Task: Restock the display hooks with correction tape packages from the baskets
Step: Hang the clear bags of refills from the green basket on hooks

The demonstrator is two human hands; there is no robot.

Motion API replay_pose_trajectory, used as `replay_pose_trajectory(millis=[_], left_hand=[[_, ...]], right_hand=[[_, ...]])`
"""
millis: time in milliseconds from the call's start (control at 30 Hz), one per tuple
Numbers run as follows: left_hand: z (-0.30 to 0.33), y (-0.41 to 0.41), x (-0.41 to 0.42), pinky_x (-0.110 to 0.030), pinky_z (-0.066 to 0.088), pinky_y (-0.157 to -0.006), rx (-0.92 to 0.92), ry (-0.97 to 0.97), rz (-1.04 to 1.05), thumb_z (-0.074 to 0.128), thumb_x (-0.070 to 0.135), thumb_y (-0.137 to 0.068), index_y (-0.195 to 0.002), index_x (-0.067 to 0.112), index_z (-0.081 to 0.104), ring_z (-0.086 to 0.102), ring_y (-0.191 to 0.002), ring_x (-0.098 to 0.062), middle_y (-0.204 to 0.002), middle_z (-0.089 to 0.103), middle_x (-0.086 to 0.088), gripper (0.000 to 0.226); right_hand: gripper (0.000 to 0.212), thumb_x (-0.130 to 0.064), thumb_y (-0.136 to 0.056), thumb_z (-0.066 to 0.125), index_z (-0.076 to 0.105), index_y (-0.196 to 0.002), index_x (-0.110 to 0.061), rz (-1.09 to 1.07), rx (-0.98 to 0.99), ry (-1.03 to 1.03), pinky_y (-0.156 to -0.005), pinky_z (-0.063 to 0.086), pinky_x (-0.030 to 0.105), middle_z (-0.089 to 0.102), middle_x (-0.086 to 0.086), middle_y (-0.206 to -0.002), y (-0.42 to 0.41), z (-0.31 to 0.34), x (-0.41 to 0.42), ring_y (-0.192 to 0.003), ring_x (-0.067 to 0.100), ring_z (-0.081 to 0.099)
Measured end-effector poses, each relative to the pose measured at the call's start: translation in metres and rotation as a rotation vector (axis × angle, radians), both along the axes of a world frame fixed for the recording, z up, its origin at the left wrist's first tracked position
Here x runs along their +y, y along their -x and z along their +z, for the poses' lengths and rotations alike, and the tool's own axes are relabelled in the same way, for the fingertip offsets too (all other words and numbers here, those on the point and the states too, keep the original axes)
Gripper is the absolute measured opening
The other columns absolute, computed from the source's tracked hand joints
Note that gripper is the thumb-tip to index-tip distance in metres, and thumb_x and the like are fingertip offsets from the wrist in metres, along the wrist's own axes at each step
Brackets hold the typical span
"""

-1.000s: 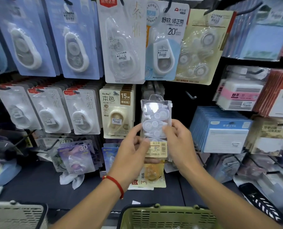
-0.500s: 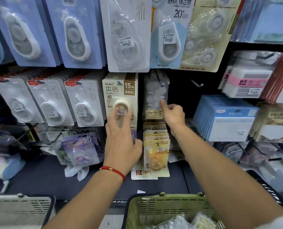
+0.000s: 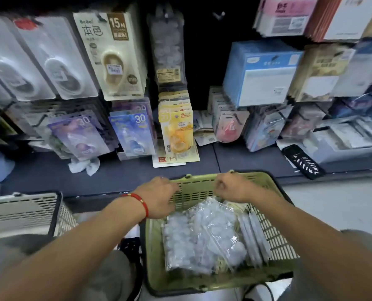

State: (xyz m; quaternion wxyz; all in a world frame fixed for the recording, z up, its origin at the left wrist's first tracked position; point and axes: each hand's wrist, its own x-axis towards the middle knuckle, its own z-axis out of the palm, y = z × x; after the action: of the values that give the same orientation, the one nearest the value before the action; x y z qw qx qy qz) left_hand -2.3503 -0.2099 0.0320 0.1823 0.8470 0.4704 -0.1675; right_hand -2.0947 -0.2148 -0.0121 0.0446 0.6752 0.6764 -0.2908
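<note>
Low in the head view stands a green basket (image 3: pixel 202 288) holding several clear correction tape packages (image 3: pixel 202 237). Both my hands hang over its far end. My left hand (image 3: pixel 159 197), with a red string at the wrist, droops with loose fingers over the packages and holds nothing I can see. The fingers of my right hand (image 3: pixel 233 187) are curled and pinch the top corner of one clear package, which tilts up toward them. On the display above, a clear package of the same kind (image 3: pixel 166 46) hangs on a hook beside a beige 15M package (image 3: pixel 113 55).
Left of the green basket stands a white basket (image 3: pixel 17 210). Rows of other tape packages hang on hooks above a dark shelf (image 3: pixel 235 157), where loose cards and a black comb-like item (image 3: pixel 302 162) lie. Blue boxed packs (image 3: pixel 261 72) hang at the right.
The clear package went onto the hook and both hands let go of it. Both hands then dropped from the display into the green basket, and my view tilted down.
</note>
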Motion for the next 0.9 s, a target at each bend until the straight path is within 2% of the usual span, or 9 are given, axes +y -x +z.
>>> replay_pose_trajectory(millis=[67,200,300,400,533,667,733,833,900], left_hand=[[-0.039,-0.01,-0.019,-0.035,0.041,-0.109,0.012,0.102,0.03,0.06,0.025,-0.098,-0.144,0.019,0.056,0.048,-0.138,-0.031,-0.146,0.055,-0.013,0.046],[-0.113,-0.023,-0.061,-0.036,0.039,-0.115,0.017,0.281,0.234,0.059,0.03,-0.101,-0.152,0.023,0.048,0.043,-0.143,-0.03,-0.156,0.042,-0.011,0.052],[-0.149,-0.026,-0.088,-0.037,0.037,-0.119,-0.002,0.331,0.383,0.058,0.027,-0.101,-0.157,0.023,0.041,0.04,-0.145,-0.031,-0.159,0.036,-0.009,0.059],[-0.167,-0.028,-0.102,-0.034,0.033,-0.121,-0.083,0.287,0.511,0.057,0.022,-0.1,-0.162,0.023,0.032,0.038,-0.148,-0.032,-0.167,0.027,-0.007,0.067],[-0.173,-0.037,-0.102,-0.041,0.032,-0.123,-0.134,0.237,0.7,0.056,0.027,-0.105,-0.163,0.024,0.026,0.031,-0.152,-0.038,-0.168,0.019,-0.019,0.065],[-0.177,-0.043,-0.095,-0.042,0.045,-0.109,-0.011,0.11,0.697,0.052,0.037,-0.108,-0.156,0.02,0.037,0.048,-0.134,-0.04,-0.144,0.048,-0.028,0.053],[-0.178,-0.048,-0.091,-0.04,0.049,-0.103,0.012,0.101,0.707,0.057,0.04,-0.105,-0.155,0.022,0.037,0.052,-0.13,-0.038,-0.138,0.055,-0.026,0.057],[-0.174,-0.054,-0.083,-0.042,0.051,-0.107,-0.208,0.194,0.964,0.076,0.024,-0.095,-0.162,0.024,0.024,0.055,-0.132,-0.039,-0.143,0.054,-0.024,0.085],[-0.169,-0.055,-0.076,-0.042,0.048,-0.111,-0.378,0.291,1.19,0.082,0.009,-0.087,-0.164,0.016,0.017,0.053,-0.137,-0.039,-0.15,0.051,-0.021,0.1]], right_hand=[[0.037,-0.037,-0.101,0.058,0.067,-0.123,-0.009,0.1,-0.199,0.157,-0.1,0.052,0.038,0.067,0.014,-0.13,-0.005,-0.031,-0.027,-0.122,0.034,0.062],[0.065,-0.048,-0.102,0.058,0.042,-0.148,-0.006,0.101,-0.268,0.328,-0.107,0.047,0.044,0.048,0.019,-0.149,-0.001,-0.092,-0.074,-0.135,0.037,0.051],[0.088,-0.057,-0.099,0.061,0.03,-0.154,0.004,0.128,-0.375,0.253,-0.117,0.039,0.049,0.038,0.025,-0.153,0.02,-0.122,-0.1,-0.143,0.042,0.039],[0.096,-0.061,-0.093,0.066,0.028,-0.15,0.007,0.132,-0.502,0.106,-0.12,0.035,0.046,0.039,0.022,-0.147,0.032,-0.14,-0.111,-0.138,0.04,0.04],[0.084,-0.035,-0.089,0.08,0.029,-0.148,-0.005,-0.111,-0.203,0.122,-0.114,0.043,0.038,0.039,0.018,-0.146,0.024,-0.137,-0.112,-0.137,0.032,0.04],[0.049,-0.017,-0.098,0.065,0.048,-0.144,-0.009,-0.373,0.204,0.116,-0.085,0.049,0.032,0.059,0.014,-0.136,0.006,-0.123,-0.107,-0.114,0.025,0.059],[0.03,-0.014,-0.1,0.057,0.062,-0.129,-0.009,-0.59,0.459,0.12,-0.078,0.052,0.036,0.068,0.013,-0.122,-0.002,-0.12,-0.107,-0.098,0.023,0.064],[0.021,-0.013,-0.097,0.056,0.068,-0.114,-0.014,-0.887,0.757,0.175,-0.086,0.059,0.046,0.072,0.012,-0.111,-0.006,-0.118,-0.109,-0.099,0.031,0.069],[0.019,-0.01,-0.096,0.056,0.071,-0.107,-0.015,-0.964,0.836,0.159,-0.08,0.06,0.045,0.073,0.014,-0.107,-0.008,-0.116,-0.108,-0.092,0.031,0.069]])
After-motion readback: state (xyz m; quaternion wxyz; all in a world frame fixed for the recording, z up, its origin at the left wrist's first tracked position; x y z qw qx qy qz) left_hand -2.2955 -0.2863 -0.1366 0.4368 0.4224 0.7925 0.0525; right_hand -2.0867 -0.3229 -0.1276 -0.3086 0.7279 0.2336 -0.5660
